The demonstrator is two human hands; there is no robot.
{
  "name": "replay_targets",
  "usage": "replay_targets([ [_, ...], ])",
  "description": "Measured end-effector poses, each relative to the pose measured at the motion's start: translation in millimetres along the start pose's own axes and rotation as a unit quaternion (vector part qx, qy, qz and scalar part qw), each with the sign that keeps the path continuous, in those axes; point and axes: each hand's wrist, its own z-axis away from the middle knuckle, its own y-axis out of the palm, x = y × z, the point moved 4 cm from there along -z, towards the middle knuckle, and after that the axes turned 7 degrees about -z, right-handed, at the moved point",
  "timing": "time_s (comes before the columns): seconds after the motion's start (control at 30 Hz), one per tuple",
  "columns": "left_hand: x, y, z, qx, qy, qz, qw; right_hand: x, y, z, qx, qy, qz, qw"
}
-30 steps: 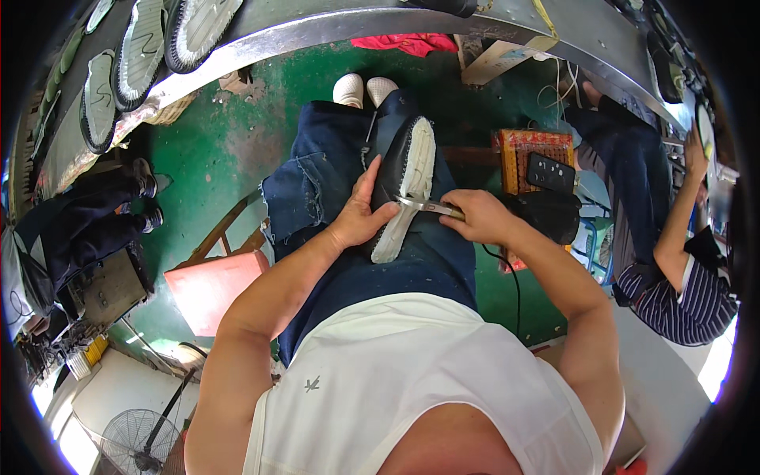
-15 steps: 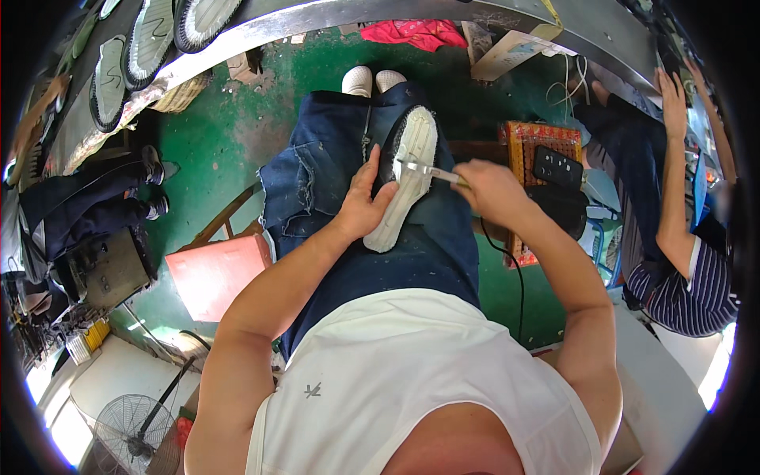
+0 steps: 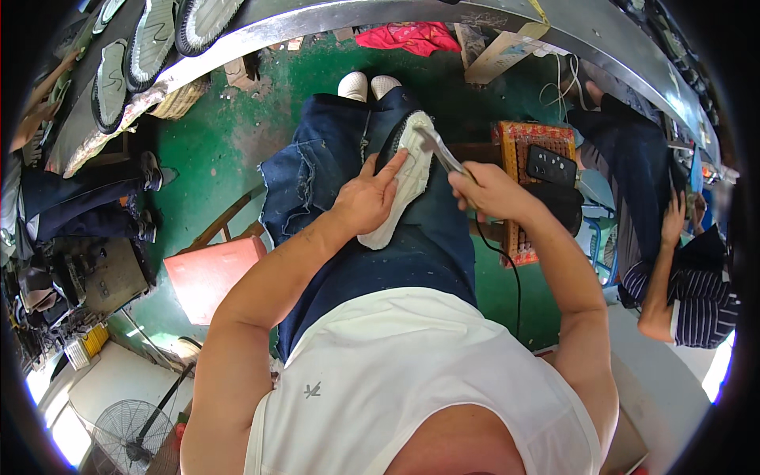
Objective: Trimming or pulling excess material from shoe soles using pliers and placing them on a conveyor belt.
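Note:
A shoe (image 3: 412, 178) lies sole up along my lap, its pale sole facing me and a dark edge showing near the toe. My left hand (image 3: 368, 194) rests on its left side. The index finger stretches across the sole and the other visible fingers are spread. Closed around the handle of a metal hammer (image 3: 446, 156), my right hand (image 3: 487, 191) is right of the shoe. The hammer's head is at the upper part of the sole; whether it touches cannot be told.
A metal workbench (image 3: 261, 36) curves across the far side, with several soles (image 3: 150, 43) at left. A pink box (image 3: 214, 273) stands left, a beaded seat (image 3: 518, 146) with a black phone right. A co-worker (image 3: 689, 293) sits at far right, a fan (image 3: 133, 431) lower left.
My left hand has shifted onto the sole, its index finger now reaching across it. The hammer has moved up toward the toe and tilted. The co-worker's arm at right has come down.

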Motion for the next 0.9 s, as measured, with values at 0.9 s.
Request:
replay_targets([
  [0.9,38.7,-3.2,-62.9,-0.012,-0.16,0.323,0.933,-78.7,45.4,-3.5,-0.132,-0.101,-0.173,0.971],
])
